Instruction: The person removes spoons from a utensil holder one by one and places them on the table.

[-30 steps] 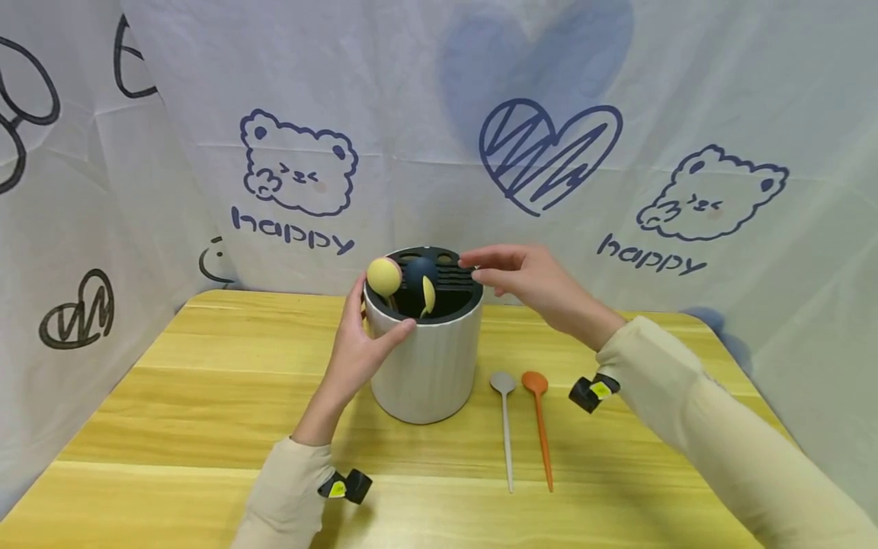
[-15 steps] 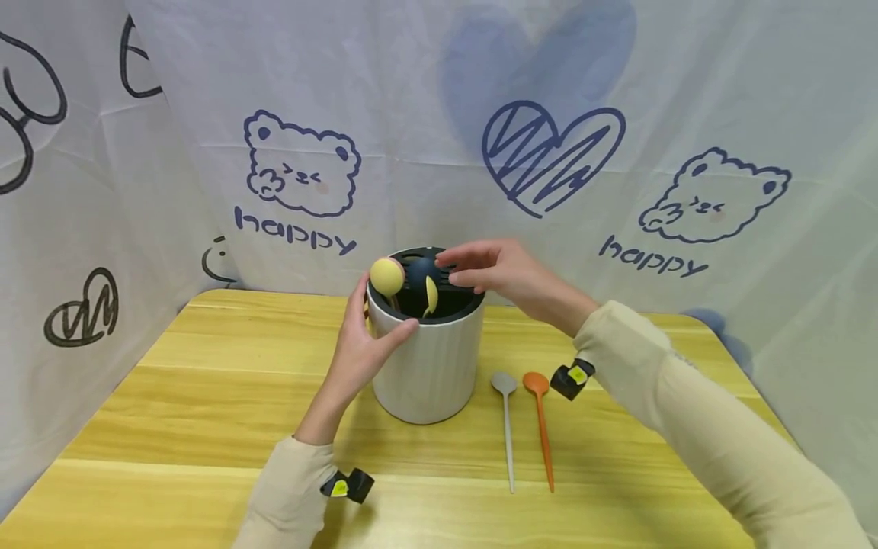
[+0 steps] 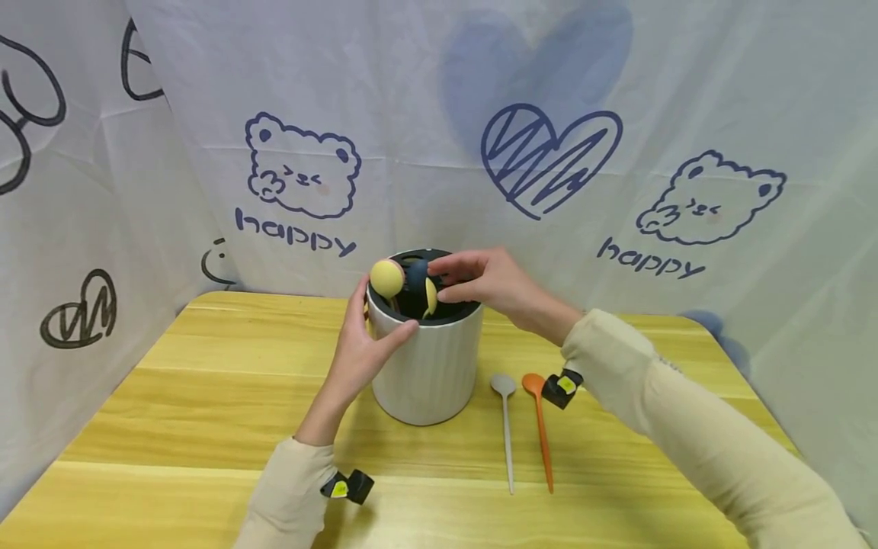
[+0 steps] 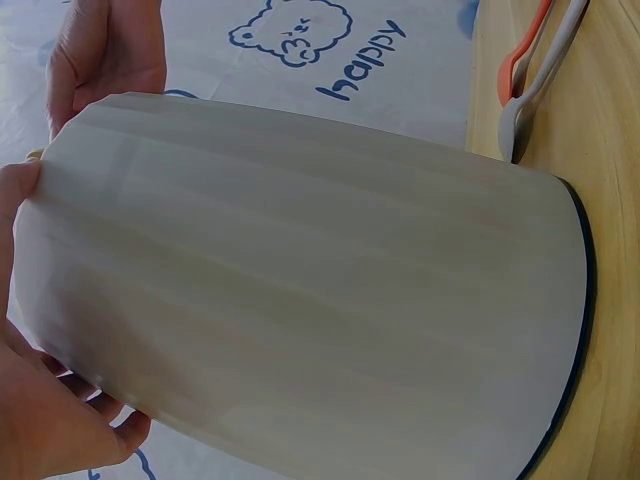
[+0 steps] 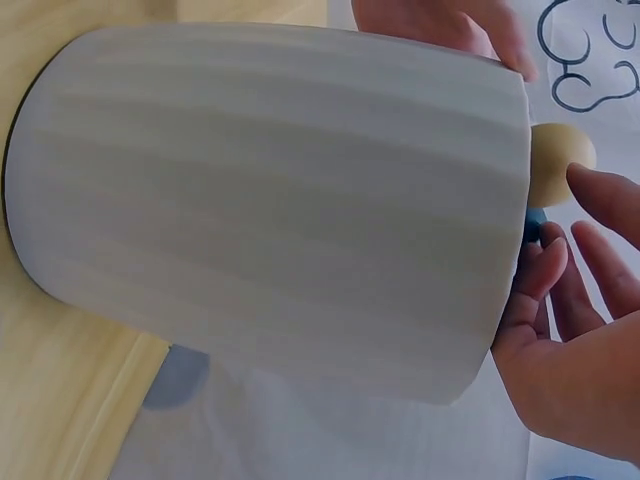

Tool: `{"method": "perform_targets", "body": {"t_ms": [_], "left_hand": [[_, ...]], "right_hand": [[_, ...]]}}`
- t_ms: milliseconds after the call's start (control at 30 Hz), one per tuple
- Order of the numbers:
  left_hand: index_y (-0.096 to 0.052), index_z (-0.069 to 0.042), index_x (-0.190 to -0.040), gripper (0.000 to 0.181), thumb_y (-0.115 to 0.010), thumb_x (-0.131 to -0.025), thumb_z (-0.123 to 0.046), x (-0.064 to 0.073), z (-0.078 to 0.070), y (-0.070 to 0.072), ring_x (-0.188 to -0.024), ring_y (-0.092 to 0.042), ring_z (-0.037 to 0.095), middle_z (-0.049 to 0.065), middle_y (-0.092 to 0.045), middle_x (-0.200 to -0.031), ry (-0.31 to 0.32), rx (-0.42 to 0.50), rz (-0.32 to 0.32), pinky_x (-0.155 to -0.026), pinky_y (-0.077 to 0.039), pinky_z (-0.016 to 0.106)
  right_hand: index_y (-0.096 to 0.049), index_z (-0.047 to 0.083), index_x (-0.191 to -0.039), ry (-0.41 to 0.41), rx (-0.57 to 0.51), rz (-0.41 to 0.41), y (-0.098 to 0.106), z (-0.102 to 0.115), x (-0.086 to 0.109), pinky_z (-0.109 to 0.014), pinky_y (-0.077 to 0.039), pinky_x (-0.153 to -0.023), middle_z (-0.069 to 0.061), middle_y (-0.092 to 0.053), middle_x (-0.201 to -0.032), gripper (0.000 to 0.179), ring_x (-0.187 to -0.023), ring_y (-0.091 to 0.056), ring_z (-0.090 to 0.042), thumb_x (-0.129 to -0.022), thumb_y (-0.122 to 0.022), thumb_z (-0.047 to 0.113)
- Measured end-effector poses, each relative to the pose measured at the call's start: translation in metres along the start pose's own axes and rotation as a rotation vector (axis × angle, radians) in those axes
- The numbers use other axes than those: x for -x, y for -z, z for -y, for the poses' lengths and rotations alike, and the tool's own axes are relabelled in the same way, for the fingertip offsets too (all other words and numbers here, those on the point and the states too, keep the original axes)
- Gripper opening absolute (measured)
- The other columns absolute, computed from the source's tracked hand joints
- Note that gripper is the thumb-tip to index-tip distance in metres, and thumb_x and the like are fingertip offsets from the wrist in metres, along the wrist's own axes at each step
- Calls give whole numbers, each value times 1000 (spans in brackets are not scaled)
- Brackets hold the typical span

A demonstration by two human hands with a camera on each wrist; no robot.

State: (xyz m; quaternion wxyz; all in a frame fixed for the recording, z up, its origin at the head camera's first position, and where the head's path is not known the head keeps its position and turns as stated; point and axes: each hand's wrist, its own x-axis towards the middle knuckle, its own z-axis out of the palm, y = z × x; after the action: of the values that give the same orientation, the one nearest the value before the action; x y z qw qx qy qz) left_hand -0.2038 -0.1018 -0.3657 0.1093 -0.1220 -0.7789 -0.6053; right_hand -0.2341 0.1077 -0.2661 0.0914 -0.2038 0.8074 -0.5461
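Observation:
A white ribbed utensil holder (image 3: pixel 425 374) with a black slotted top stands upright on the table. My left hand (image 3: pixel 363 343) grips its left side, thumb at the front rim and fingers wrapped round behind. Out of the top rise a round yellow utensil head (image 3: pixel 387 278), a dark blue rounded head (image 3: pixel 416 276) and a narrow yellow spoon (image 3: pixel 430 296). My right hand (image 3: pixel 490 284) reaches over the right rim. Its index finger overlaps the dark blue head, its thumb is beside the narrow yellow spoon, and a gap shows between them.
To the holder's right, a grey spoon (image 3: pixel 503 385) and an orange spoon (image 3: pixel 535 383) lie side by side on the wooden table (image 3: pixel 206 412). A white cloth (image 3: pixel 425 91) with bear and heart drawings hangs close behind the table.
My right hand has moved left across the holder's top, from the slots at the right to the dark blue head and narrow yellow spoon. The left hand keeps its grip on the holder.

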Motion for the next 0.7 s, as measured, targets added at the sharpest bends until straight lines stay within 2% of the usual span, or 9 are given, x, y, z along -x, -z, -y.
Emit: {"method": "perform_targets", "body": {"t_ms": [267, 600, 700], "left_hand": [[-11, -10, -155, 96, -71, -83, -34, 1, 0, 1, -143, -16, 31, 12, -14, -158, 4, -9, 4, -114, -21, 50], [-10, -9, -155, 96, -70, -84, -35, 1, 0, 2, -143, -15, 31, 12, -13, -159, 13, -14, 15, -114, -20, 50], [-10, -9, -155, 96, -70, -84, -35, 0, -1, 1, -143, -15, 31, 12, -12, -159, 16, -16, 14, -114, -20, 49]], "right_hand": [[-63, 0, -126, 6, 26, -5, -5, 0, 2, -34, -49, -94, -12, -64, -122, 47, -111, -57, -24, -81, -74, -1], [-64, -1, -125, 6, 38, 15, -5, -3, 3, -34, -51, -91, -14, -64, -120, 42, -114, -56, -25, -83, -72, 2], [-65, 0, -123, 8, 56, 14, -5, -3, 3, -33, -52, -89, -13, -64, -117, 40, -109, -57, -25, -84, -72, 3]]}}
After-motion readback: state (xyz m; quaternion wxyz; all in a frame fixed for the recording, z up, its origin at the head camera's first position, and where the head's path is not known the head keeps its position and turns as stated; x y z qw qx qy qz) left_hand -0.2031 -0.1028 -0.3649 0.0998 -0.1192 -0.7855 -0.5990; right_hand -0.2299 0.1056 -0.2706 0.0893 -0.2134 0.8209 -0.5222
